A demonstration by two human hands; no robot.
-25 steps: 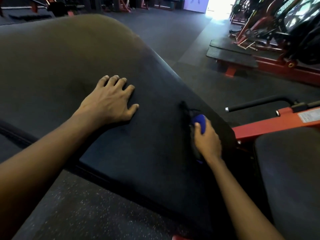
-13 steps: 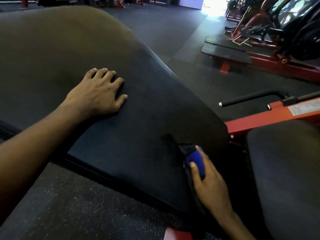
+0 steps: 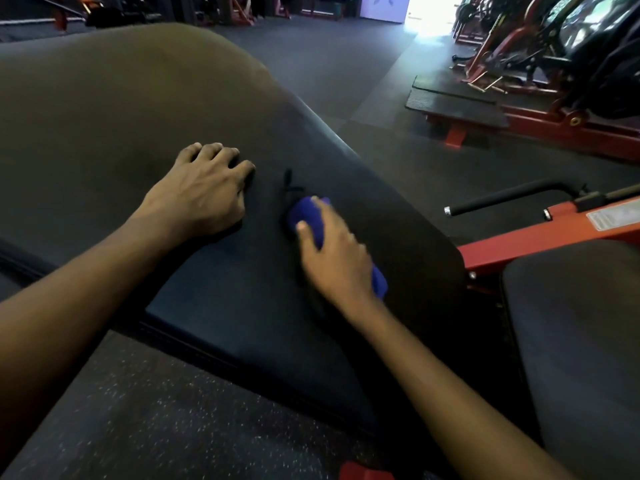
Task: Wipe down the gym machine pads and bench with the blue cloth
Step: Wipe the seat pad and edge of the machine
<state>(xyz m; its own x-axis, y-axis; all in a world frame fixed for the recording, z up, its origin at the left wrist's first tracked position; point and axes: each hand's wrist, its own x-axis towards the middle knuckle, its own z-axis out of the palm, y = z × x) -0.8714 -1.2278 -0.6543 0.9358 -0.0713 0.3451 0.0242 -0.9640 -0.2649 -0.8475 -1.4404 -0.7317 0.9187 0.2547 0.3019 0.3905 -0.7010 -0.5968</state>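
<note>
Gripping blue cloth (image 3: pixel 308 216) with right hand (image 3: pixel 337 261), thumb wrapped over; bracing left hand (image 3: pixel 204 195) on pad (image 3: pixel 398 223), fingers close together. Best pressed flat, swept in overlapping strokes

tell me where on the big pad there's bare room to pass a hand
Bare: the wide far stretch of the big pad beyond the left hand, and its near corner between the forearms. The smaller pad by the red frame too. Crowded: the narrow gap between left hand and blue cloth under the right hand.
</note>
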